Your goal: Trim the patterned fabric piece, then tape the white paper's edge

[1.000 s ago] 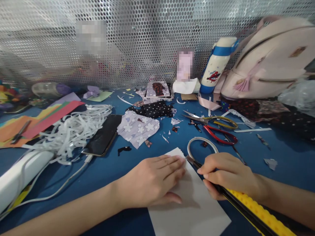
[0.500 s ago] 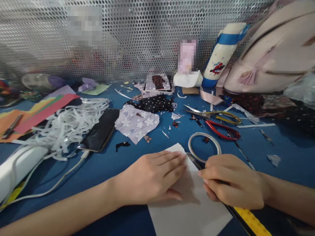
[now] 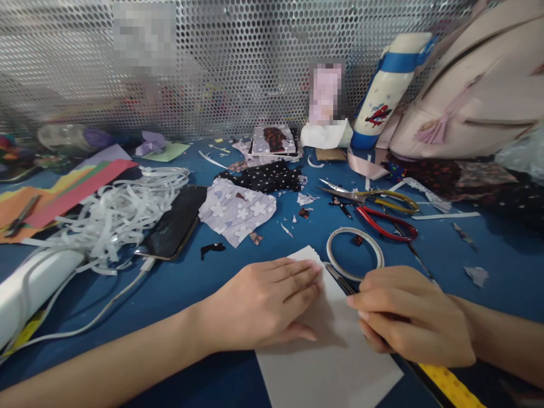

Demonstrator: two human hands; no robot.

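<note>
My left hand (image 3: 272,306) lies flat on a white sheet of paper (image 3: 327,368), fingers stretched toward its upper right edge. Just right of the sheet, my right hand (image 3: 408,317) is closed, thumb pressed against bent fingers; whatever it pinches is hidden. A slim dark tool with a greyish tip (image 3: 335,276) runs along the paper's right edge and passes beneath that hand. Below it, a yellow strip (image 3: 450,385) and a black edge show. The roll of white tape (image 3: 355,231) lies directly beyond my right hand.
Scissors with yellow handles (image 3: 391,201) and a red-handled tool (image 3: 386,224) lie at centre right. Fabric scraps (image 3: 238,209) are scattered behind the paper. On the left are a phone (image 3: 174,224) with a cable and tangled white strips (image 3: 114,215). A bottle (image 3: 386,90) and backpack (image 3: 480,90) stand behind.
My right hand has shifted slightly right and toward me along the paper's edge, still closed. My left hand stays flat on the sheet. The view has tilted a little.
</note>
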